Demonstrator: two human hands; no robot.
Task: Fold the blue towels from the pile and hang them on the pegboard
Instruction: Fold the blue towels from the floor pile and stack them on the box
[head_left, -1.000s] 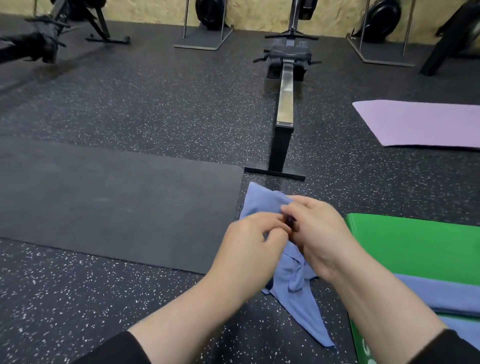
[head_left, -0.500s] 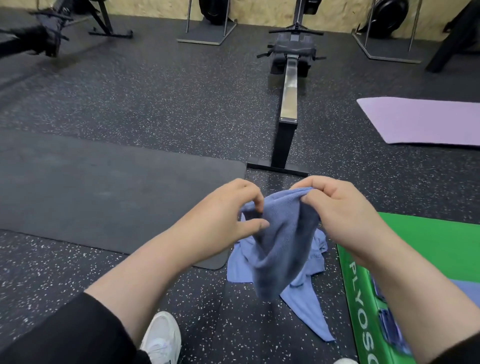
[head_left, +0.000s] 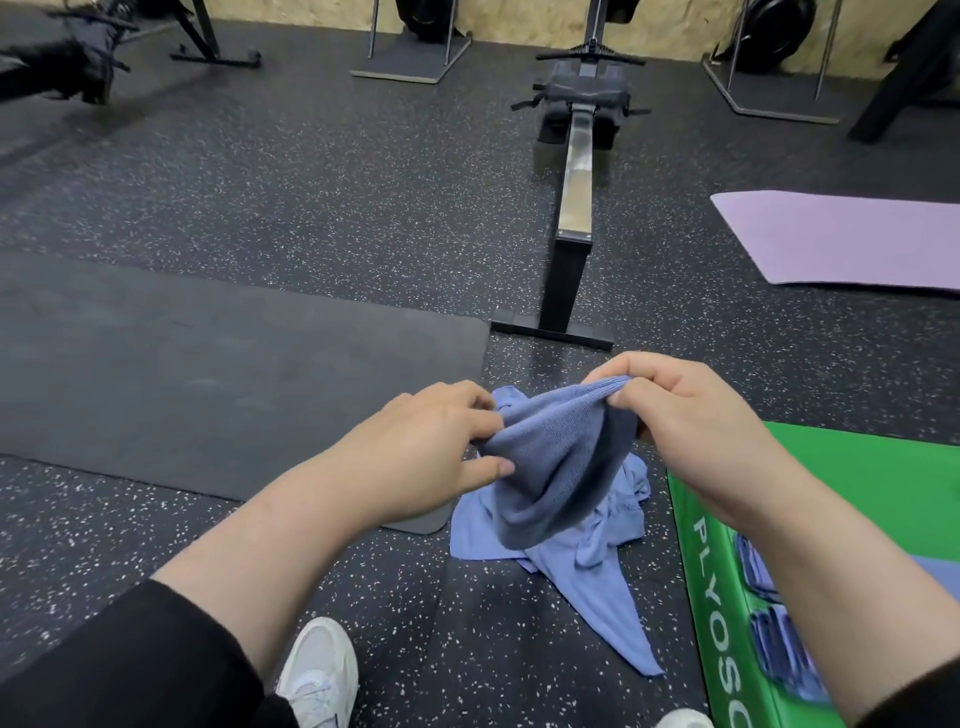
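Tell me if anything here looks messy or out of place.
Yes: a crumpled blue towel lies bunched on the speckled floor beside the green box, while the left hand and right hand hold another towel up.

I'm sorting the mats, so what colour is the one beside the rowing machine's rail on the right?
The mat is pale purple, seen in the head view.

I see the towel pile (head_left: 566, 540) on the floor (head_left: 311, 171): rowing machine (head_left: 574, 208) behind it, one mat (head_left: 208, 374) to its left, plyo box (head_left: 852, 525) right, shoe (head_left: 319, 670) nearer me.
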